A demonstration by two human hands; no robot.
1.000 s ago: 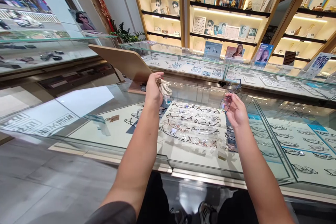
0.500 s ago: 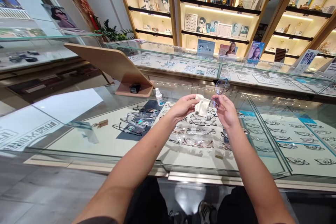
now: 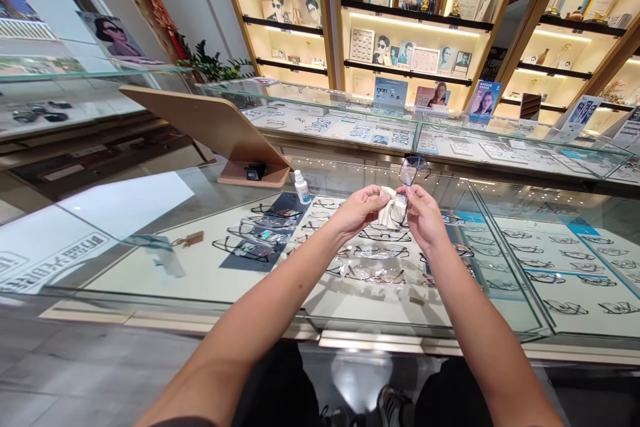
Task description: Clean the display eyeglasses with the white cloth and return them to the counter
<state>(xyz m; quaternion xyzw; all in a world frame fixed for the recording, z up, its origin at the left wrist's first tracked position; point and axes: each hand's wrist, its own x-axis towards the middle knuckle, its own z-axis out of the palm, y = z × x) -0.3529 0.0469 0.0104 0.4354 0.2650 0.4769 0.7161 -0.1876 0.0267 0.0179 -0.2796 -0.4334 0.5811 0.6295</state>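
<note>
Above the glass counter, my left hand (image 3: 361, 212) pinches a cream-white cloth (image 3: 391, 213). The cloth lies against the lower lens of a pair of dark-framed eyeglasses (image 3: 414, 170). My right hand (image 3: 426, 217) grips these glasses by the frame, its fingers closed close to the cloth. One lens sticks up above my right fingertips, and the other is partly covered by the cloth. Rows of other eyeglasses (image 3: 383, 251) lie in the case below both hands.
A small white spray bottle (image 3: 303, 188) stands left of my hands. Behind it is a tilted wooden mirror stand (image 3: 210, 123) with a small black box (image 3: 255, 171) on its base. A brown tag (image 3: 193, 238) is at the left.
My left hand has moved right with the cloth, which now meets the lower lens. The glasses have shifted slightly left and turned a little in my right hand.
</note>
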